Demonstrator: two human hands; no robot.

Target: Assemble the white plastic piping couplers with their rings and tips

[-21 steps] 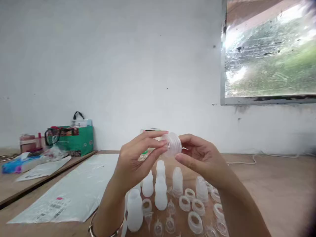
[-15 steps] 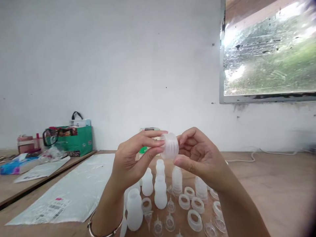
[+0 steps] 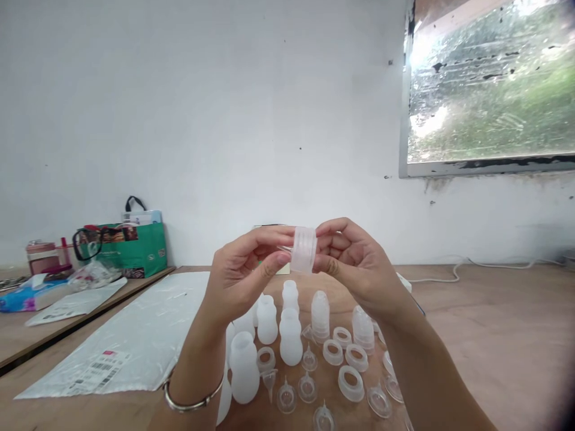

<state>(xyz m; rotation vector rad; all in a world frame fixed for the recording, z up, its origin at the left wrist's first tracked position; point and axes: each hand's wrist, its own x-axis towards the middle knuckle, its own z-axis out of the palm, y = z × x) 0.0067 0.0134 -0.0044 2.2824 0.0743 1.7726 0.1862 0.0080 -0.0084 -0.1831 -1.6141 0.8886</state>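
Note:
A translucent plastic screw ring (image 3: 303, 250), ribbed on its side, is held up between my two hands above the table. My left hand (image 3: 247, 269) pinches it from the left, and a thin pale tip shows between these fingers and the ring. From the right, the fingertips and thumb of my right hand (image 3: 357, 263) grip its other edge. Below stand several frosted squeeze bottles (image 3: 291, 344) without caps. Loose rings (image 3: 351, 383) and clear pointed nozzles (image 3: 286, 396) lie to their right and in front. Two clear domed caps (image 3: 320, 317), seemingly stacked, stand behind the rings.
On the left lies a large white plastic mailer (image 3: 148, 323) with a label. Beyond a raised board edge are a green bag (image 3: 144, 251), a blue packet (image 3: 33, 296) and crumpled clear plastic (image 3: 96, 275). A white cable (image 3: 456, 272) runs along the wall at right.
My right fingers have closed in from beside the ring and now grip its right edge. The ring has turned more side-on. The view has shifted slightly.

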